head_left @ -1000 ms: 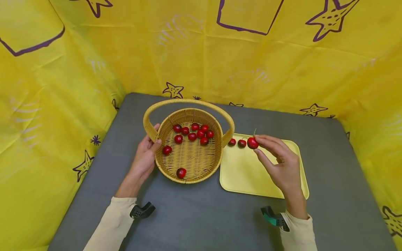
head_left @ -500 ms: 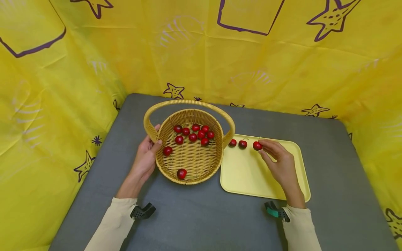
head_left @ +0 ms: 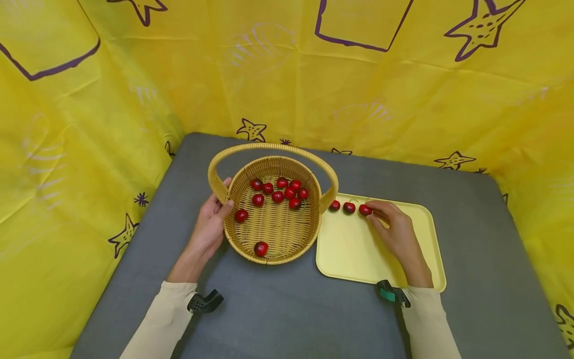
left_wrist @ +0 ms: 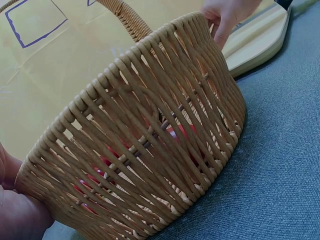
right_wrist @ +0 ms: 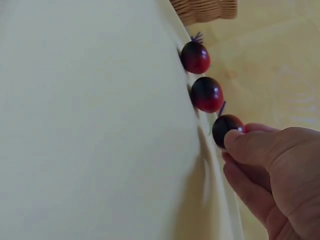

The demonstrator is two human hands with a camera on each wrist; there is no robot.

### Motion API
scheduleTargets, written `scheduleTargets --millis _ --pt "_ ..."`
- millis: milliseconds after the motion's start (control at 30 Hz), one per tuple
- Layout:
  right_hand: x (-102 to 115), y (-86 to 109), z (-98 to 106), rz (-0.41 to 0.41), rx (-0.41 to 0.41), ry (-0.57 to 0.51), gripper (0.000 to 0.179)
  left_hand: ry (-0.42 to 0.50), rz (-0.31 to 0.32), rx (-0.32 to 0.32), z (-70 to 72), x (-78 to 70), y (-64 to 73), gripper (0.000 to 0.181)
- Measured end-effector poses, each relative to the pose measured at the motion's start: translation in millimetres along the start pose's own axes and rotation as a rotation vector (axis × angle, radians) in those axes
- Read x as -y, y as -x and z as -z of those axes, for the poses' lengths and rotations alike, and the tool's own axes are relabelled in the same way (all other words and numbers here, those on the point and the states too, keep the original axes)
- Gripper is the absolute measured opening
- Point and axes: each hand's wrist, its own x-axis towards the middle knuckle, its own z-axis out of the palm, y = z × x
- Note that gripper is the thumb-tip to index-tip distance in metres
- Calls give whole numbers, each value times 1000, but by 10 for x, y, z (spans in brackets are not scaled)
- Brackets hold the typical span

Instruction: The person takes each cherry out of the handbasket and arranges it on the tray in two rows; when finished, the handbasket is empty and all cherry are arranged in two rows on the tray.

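Note:
My left hand (head_left: pixel 210 219) grips the left side of a round wicker basket (head_left: pixel 280 239), thumb over the rim by the base of its arched handle. Several dark red cherries (head_left: pixel 277 197) lie inside, most toward the back. To the right, a pale yellow tray (head_left: pixel 354 249) rests on the table. Near its far edge my right hand (head_left: pixel 396 232) pinches a cherry (right_wrist: pixel 226 131) between thumb and fingers. Beside that one, two more cherries (right_wrist: pixel 207 94) sit in a row along the same edge. Through the weave, the left wrist view shows red patches of fruit.
A grey cloth-covered table (head_left: pixel 287 309) carries the basket and tray. Yellow curtains (head_left: pixel 287 75) printed with purple starfish hang behind and at both sides. The basket's handle (head_left: pixel 273 146) arches up over its far side, and its right end overlaps the tray's left corner.
My right hand has moved the pinched cherry down onto the tray, into line beside the other two. My left hand keeps its hold on the basket; the head view shifts slightly.

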Motion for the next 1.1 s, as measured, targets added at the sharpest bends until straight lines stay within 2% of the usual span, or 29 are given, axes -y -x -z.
scheduleTargets --millis 433,767,1100 --pt "8 -32 42 -5 85 33 37 -4 10 -6 -23 2 -10 61" --pt "-5 -32 51 30 98 15 38 -12 4 -5 -22 -3 1 61" --pt "24 -38 80 -11 129 79 42 11 5 -14 -22 -5 -5 62"
